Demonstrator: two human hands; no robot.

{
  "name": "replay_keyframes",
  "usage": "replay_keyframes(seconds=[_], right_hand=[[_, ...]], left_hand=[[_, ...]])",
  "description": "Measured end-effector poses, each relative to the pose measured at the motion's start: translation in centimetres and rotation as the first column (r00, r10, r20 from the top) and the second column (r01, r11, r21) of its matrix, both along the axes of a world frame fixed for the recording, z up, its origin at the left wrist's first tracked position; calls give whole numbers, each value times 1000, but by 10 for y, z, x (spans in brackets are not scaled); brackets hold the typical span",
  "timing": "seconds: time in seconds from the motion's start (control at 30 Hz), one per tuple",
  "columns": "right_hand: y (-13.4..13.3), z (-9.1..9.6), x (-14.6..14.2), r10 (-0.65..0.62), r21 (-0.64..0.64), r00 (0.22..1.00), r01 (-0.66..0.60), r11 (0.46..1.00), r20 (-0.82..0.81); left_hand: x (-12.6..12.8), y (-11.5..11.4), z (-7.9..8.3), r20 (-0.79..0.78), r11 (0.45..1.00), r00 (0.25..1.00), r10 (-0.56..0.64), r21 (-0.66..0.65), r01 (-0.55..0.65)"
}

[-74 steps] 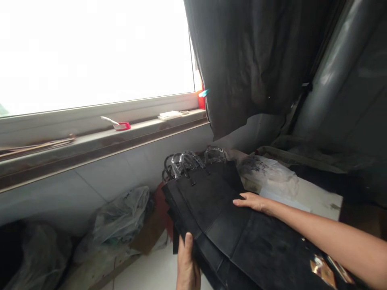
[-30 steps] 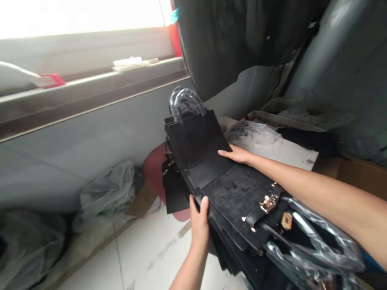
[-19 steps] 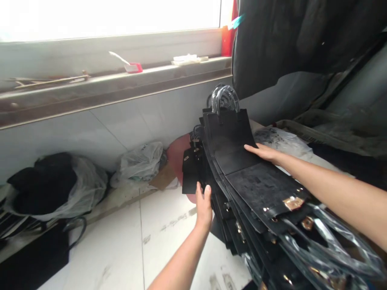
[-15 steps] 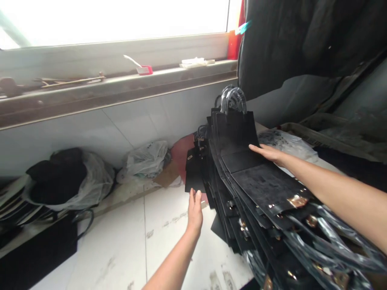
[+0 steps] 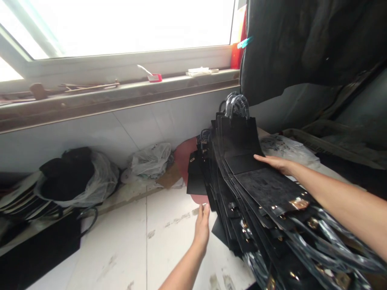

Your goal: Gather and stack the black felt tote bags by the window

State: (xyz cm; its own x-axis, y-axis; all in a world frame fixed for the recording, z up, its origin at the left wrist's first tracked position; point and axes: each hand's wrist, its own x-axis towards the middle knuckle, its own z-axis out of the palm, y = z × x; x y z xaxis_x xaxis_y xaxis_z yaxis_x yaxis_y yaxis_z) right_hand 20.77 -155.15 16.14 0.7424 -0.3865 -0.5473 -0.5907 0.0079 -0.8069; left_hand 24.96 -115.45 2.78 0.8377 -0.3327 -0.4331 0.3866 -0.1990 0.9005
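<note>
Where topmost, bag (image 5: 267, 185) beneath right hand (image 5: 276, 163).

Your right arm (image 5: 341, 201) runs out of view at 4 o'clock, your left arm (image 5: 183, 270) at 6. Some fingers of your right hand (image 5: 276, 163) are hidden, so you cannot tell its hold on the stack (image 5: 252, 179), which the bottom edge cuts near 5. The left edge crops the bag (image 5: 42, 249) at 8. Glare blanks the window (image 5: 130, 28) at 11; the white item (image 5: 199, 71) at 12 is too small to identify.
</note>
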Motion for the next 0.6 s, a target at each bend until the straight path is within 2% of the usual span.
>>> replay_keyframes(seconds=[0.03,0.07,0.13,0.2,0.4,0.6], right_hand=[[7,-4,1,10,22,1000,-10,1000,0],[14,-7,3,2,-26,1000,-2,1000,18],[27,-13,10,-11,-180,998,22,983,65],[36,-16,18,-16,-302,997,40,953,81],[45,-16,39,-64,-528,998,70,846,28],[53,-7,40,-53,-590,998,60,805,28]], left_hand=[[-7,-17,-1,12,1000,1000,-9,0,9],[-15,-34,-3,20,1000,1000,-14,4,14],[-28,-60,-7,30,1000,999,-14,19,14],[-38,-74,-13,36,999,999,-3,37,2],[-48,-75,-24,29,998,1000,6,59,-8],[-46,-73,-31,61,998,998,-22,65,18]])
